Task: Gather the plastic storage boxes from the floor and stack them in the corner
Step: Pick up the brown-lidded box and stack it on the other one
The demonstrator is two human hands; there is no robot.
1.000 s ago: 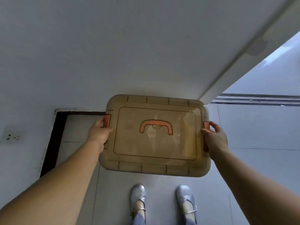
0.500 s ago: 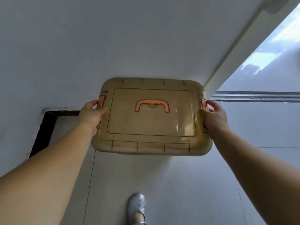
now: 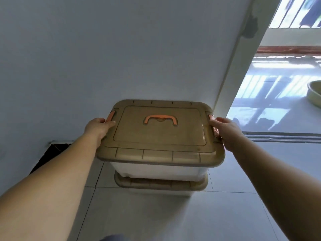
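Tan-lidded storage box [image 3: 159, 136] held between both hands, left hand [image 3: 98, 127] and right hand [image 3: 225, 131] gripping its side latches, above second box [image 3: 161, 184] on floor [image 3: 156, 220]

No readable text, no labels, no brand marks, no numbers anywhere in view

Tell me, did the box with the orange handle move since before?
Yes. The box came closer to the wall corner and now sits over a second box.
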